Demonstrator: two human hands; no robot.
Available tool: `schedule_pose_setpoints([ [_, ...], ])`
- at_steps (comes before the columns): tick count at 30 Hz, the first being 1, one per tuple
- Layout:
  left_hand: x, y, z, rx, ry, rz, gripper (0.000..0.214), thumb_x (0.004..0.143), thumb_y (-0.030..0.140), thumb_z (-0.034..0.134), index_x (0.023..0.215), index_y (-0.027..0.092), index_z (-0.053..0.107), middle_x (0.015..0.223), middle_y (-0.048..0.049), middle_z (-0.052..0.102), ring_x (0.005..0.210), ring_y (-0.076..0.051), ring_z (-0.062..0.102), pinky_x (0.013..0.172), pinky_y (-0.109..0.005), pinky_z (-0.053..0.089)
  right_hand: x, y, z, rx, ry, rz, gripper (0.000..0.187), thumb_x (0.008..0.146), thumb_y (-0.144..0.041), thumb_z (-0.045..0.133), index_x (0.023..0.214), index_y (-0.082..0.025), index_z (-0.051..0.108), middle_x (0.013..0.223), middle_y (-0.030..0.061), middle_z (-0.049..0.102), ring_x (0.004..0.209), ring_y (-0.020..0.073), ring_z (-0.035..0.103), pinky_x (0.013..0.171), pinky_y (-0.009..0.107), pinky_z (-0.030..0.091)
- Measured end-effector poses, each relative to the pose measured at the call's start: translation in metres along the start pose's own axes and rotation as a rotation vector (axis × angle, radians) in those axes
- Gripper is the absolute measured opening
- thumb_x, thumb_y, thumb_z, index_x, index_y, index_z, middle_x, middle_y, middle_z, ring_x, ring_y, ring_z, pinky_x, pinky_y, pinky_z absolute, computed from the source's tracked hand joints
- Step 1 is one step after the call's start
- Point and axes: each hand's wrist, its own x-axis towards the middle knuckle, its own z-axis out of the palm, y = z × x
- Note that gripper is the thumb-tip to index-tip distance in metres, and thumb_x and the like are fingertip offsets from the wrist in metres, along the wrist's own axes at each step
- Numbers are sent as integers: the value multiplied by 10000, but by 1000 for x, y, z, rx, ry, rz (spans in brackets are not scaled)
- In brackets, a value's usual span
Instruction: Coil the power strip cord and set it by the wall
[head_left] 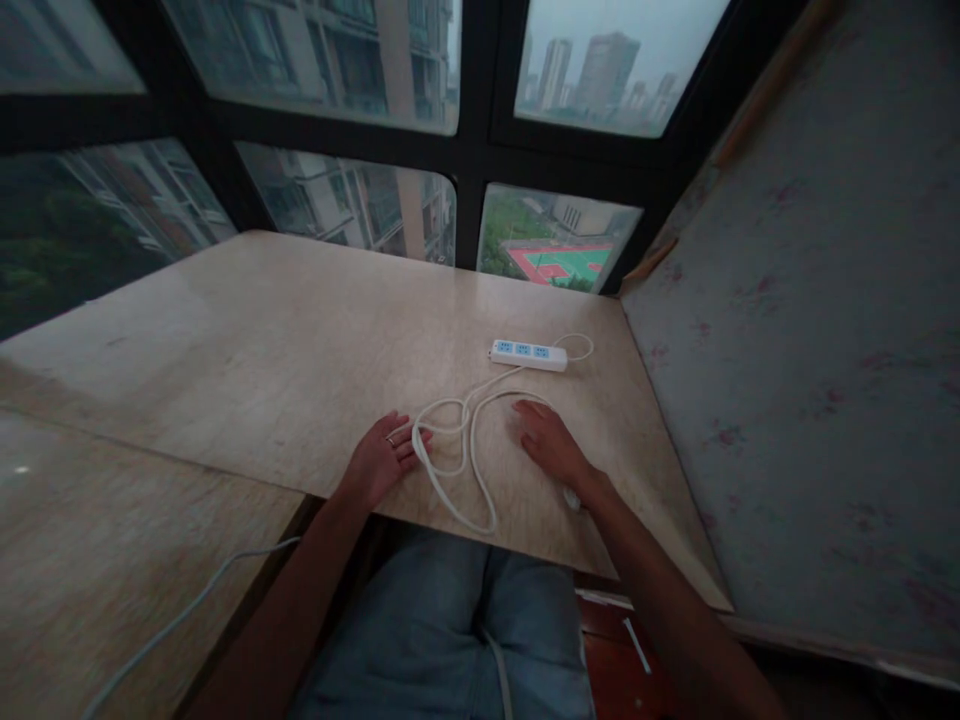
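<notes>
Left hand (384,456) lies open, palm up, fingertips at the looped white power cord (418,441)! Right hand (553,442) half-curled, can't tell whether it's gripping anything; white three-socket power strip (528,355) sits beyond on the desk (315,330)

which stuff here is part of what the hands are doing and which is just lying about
In hand or close by:
- white cable, looped at the left hand and passing the right hand
- power strip
- pale piece by the right wrist, perhaps the plug

Apparently just lying about:
- thin cord at far left
</notes>
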Motion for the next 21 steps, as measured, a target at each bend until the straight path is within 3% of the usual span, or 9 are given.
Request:
schedule_pose_setpoints([
  [3,-18,-12,1,126,-30,53,306,750,277,674,1003,151,555,1070,-149,679,955,-264,678,774,-372,552,24,-17,10,-78,-85,-129,580,753,-29,482,1319,-153,503,1374,144,513,1294,237,436,1084,438,334],
  [7,-36,-52,-3,225,-42,129,664,571,309,825,1140,158,519,1228,-190,624,1159,-308,586,843,-349,522,39,-40,11,-163,-173,-257,346,842,-95,520,1166,-171,616,1218,125,606,1171,229,515,1036,403,347],
  [12,-56,-97,-11,364,-91,264,770,562,319,831,1244,231,484,1362,-162,536,1304,-310,463,926,-388,500,36,-49,5,-220,-169,-391,192,853,-186,611,1037,-179,666,1191,136,598,1141,261,510,992,418,349],
  [16,-65,-95,-2,556,-139,347,673,601,358,810,1201,209,543,1319,-165,572,1258,-310,513,946,-405,495,34,-49,2,-222,-223,-548,171,879,-200,588,1035,-187,658,1166,123,605,1095,245,522,969,408,356],
  [21,-58,-68,-1,426,-125,287,626,658,418,747,1191,151,557,1088,-174,699,951,-282,689,783,-384,552,27,-47,2,-225,-231,-563,138,890,-231,583,970,-172,677,1079,115,628,1015,239,547,899,383,392],
])
